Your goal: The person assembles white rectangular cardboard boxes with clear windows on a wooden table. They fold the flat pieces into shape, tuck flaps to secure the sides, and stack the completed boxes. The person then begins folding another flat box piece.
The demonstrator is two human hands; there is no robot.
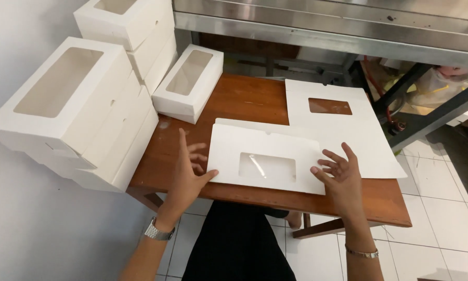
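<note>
My left hand (188,174) & right hand (339,174) are both spread, no grip closed on anything; fingertips touch the left & right ends of a flat white box blank (268,162) w/ clear window, lying on the wood surface (244,101) at its near edge. More flat blanks (343,130) lie behind it. Folded window boxes (73,109) are stacked at left.

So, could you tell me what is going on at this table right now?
A person is working with both bare hands on a flat white box blank with a clear window lying on a small wooden table. The left hand touches its left edge and the right hand its right edge, fingers spread, nothing gripped. More flat blanks lie just behind it. One folded windowed box stands on the table, and a stack of finished boxes sits at the left.
</note>
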